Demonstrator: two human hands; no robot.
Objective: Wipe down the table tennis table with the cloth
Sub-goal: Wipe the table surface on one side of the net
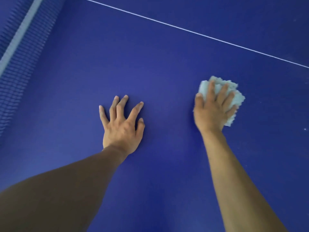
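Under the right hand (212, 113), fingers pressed flat, sits the bunched cloth (238, 96); left hand (122, 129) splayed (bracing, I'd guess) on the table (167, 64) alongside.

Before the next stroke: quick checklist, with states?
1. Cloth under right hand, pressed on table: ok.
2. Left hand spread on table, apart from cloth: ok.
3. Path from cloth toward white line free of objects: ok.
4. Net far to the left, away from both hands: ok.
5. Pale specks on table right of cloth, not yet wiped: not ok.
6. Cloth damp or dry: cannot tell.
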